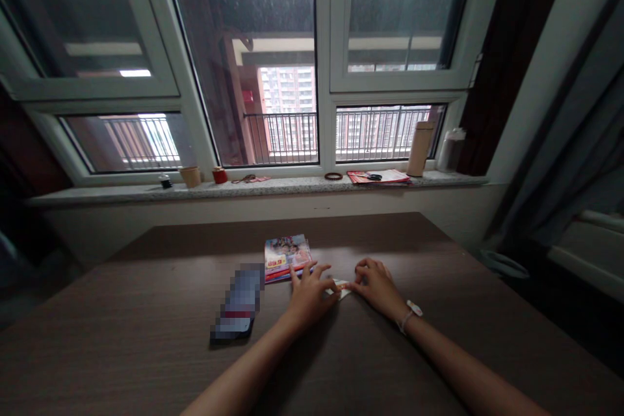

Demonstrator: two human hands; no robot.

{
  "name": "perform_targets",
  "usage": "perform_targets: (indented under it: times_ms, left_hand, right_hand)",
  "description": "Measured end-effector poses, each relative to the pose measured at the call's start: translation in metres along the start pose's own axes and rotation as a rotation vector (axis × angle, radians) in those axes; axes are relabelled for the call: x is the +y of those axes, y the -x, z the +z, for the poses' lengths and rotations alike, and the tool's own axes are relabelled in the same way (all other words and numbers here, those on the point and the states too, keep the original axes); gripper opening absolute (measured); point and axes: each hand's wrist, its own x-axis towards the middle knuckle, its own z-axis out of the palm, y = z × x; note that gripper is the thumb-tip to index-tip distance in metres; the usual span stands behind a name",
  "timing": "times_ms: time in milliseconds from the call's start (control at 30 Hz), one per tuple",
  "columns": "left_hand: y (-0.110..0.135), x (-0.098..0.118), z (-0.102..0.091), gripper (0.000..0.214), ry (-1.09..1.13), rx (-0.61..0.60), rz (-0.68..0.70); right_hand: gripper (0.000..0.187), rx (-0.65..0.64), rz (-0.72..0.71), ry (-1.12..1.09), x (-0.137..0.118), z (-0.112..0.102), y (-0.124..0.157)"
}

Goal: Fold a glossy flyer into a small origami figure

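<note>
A small white folded piece of paper point(342, 288) lies on the dark wooden table point(146, 312), between my two hands. My left hand point(308, 294) presses down on its left side with fingers bent. Pinching its right edge is my right hand point(376, 285), which wears a bracelet at the wrist. Just beyond my left hand lies a colourful flyer stack point(285, 256). Most of the paper is covered by my fingers.
A dark blurred flat object point(238, 302) lies left of my hands. The stone windowsill point(292, 187) holds small cups point(190, 176), a red jar point(220, 175), a ring point(333, 176), papers point(380, 177), a tall tan bottle point(420, 148) and a white jar point(450, 149). Curtains hang at right.
</note>
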Motion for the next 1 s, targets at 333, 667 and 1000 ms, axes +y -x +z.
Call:
perform_targets:
  times_ms: [333,667,1000]
  left_hand:
    - [0.0009,-0.0020,-0.0048,0.018,0.030,-0.067,-0.035]
    - [-0.0002,-0.0002,-0.0008,0.016,0.030,-0.054,-0.072]
    - [-0.0011,-0.0042,0.0031,0.018,0.040,-0.080,-0.077]
  right_hand:
    - [0.027,-0.006,-0.022,0.018,-0.0035,-0.0050,0.0037]
    - [0.034,-0.022,-0.010,0.030,-0.0056,-0.0039,0.0036]
    - [0.035,-0.049,0.004,0.041,-0.0060,-0.0045,0.0020]
